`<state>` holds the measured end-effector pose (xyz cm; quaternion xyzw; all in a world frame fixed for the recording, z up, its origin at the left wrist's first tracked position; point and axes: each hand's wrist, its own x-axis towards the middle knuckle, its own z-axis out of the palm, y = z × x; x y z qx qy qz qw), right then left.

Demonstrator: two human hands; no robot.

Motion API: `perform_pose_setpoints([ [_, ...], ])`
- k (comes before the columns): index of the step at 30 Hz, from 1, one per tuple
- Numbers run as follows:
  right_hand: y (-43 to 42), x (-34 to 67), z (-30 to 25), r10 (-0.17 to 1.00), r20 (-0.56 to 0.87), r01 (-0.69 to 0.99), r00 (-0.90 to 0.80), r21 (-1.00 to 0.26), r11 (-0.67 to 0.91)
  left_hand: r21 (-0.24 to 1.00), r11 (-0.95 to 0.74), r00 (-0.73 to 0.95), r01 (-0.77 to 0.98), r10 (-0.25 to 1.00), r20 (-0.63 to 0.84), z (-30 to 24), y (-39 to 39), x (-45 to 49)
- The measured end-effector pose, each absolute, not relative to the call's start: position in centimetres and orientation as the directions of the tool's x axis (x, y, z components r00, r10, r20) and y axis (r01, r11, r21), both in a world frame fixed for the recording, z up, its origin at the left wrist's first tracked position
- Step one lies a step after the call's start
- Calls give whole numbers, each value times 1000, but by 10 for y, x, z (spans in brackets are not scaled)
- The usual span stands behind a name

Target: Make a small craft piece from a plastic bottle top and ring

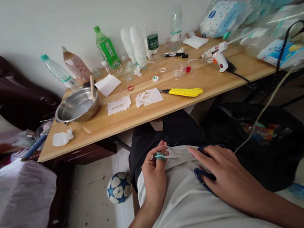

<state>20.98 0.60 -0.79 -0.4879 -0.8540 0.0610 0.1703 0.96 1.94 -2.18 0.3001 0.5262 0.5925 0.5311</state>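
Above my lap, my left hand point(155, 170) is closed around a small teal bottle cap point(160, 155) with a bit of clear plastic on it, partly covered by the fingers. My right hand point(224, 169) grips scissors point(201, 180) by their dark blue handle loops. The blades point towards the left hand but are hard to make out against the light shirt. On the table beyond, a yellow utility knife point(185, 92) lies beside two torn pieces of white paper point(149, 97).
The wooden table point(92, 131) holds a metal bowl point(78, 111), a green bottle point(107, 48), two white-wrapped bottles point(138, 48), a glue gun point(221, 57) and a wipes pack point(221, 17). A cord point(262, 111) hangs at right over a black bag point(262, 158). A ball point(119, 187) lies on the floor.
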Motion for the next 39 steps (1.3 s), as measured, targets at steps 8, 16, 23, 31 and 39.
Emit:
perform_pose_setpoints([
  [8, 5, 209, -9, 860, 224, 826, -459, -248, 506, 939, 136, -232, -317, 949, -215, -24, 19, 9],
  [16, 4, 210, -11, 872, 201, 831, -446, -269, 487, 948, 120, -229, -295, 954, -192, -28, 18, 9],
  [23, 3, 209, -10, 875, 209, 833, -438, -271, 482, 929, 137, -248, -343, 941, -230, -27, 20, 10],
  [31, 2, 209, -9, 873, 199, 841, -446, -240, 485, 962, 92, -280, -256, 946, -165, -18, 17, 13],
  [39, 2, 205, -11, 914, 132, 855, -385, -322, 407, 997, 49, -274, -66, 960, -66, -21, 14, 12],
])
